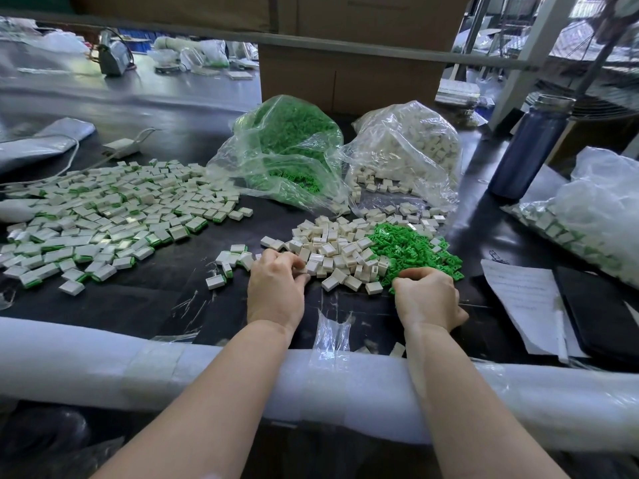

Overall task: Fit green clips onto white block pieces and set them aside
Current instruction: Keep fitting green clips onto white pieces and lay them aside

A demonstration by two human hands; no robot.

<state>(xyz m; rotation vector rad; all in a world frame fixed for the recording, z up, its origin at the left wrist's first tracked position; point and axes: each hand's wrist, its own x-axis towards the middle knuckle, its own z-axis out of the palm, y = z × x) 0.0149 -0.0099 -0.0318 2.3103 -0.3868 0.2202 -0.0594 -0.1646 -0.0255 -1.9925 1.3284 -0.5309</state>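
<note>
Dark table [138,305]: bottle [529,146] and papers [518,299] right of the loose white blocks [332,250]. Left hand [276,285] pinches a block; right hand [427,299] curls into green clips [411,247], grip hidden.

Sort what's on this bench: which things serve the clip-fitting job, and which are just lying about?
Job: white blocks, green clips, finished pile, clip bag, block bag, left hand, right hand.
Lying about: bottle, papers, charger.
</note>
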